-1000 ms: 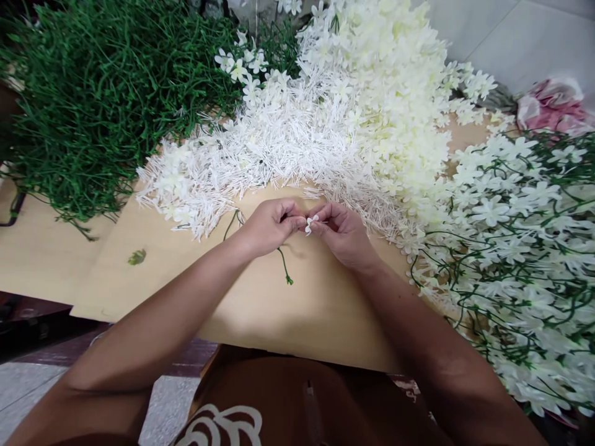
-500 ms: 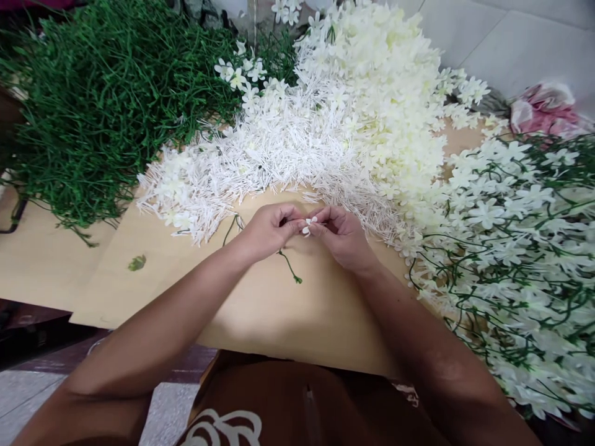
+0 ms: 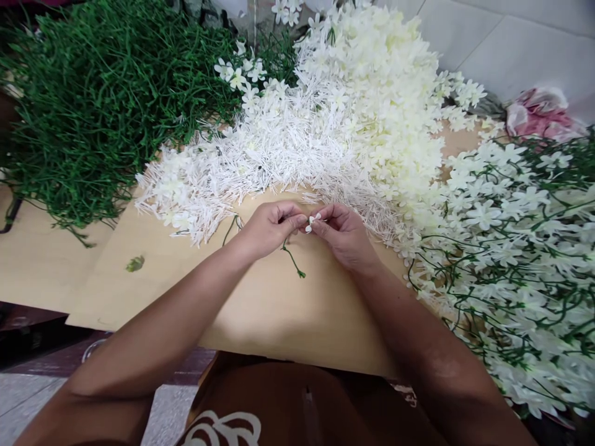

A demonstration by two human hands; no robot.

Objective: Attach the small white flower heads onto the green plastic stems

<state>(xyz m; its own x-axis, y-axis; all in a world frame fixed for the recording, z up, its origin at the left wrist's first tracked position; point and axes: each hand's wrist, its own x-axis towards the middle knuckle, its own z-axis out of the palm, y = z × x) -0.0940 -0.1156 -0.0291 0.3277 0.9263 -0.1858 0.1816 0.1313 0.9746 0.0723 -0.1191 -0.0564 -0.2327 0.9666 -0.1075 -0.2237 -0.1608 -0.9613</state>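
My left hand (image 3: 274,228) is closed on a green plastic stem (image 3: 294,261), whose lower branch hangs below the fingers with a small knobbed tip. Its upper part comes out to the left of the wrist. Against its fingertips, my right hand (image 3: 343,234) pinches a small white artificial flower (image 3: 312,223). The two hands meet at the flower, over the cardboard sheet (image 3: 279,316). Where stem and flower touch is hidden by the fingers.
Green stems (image 3: 102,105) are heaped at the back left. White stamen pieces (image 3: 279,148) and cream flower heads (image 3: 395,99) lie behind my hands. Finished-looking flower sprays (image 3: 511,272) pile up at the right. A small green scrap (image 3: 134,264) sits on the cardboard at left.
Both hands stay together at nearly the same spot. The white flower has turned slightly between the fingertips, and the hanging stem has shifted a little up and right.
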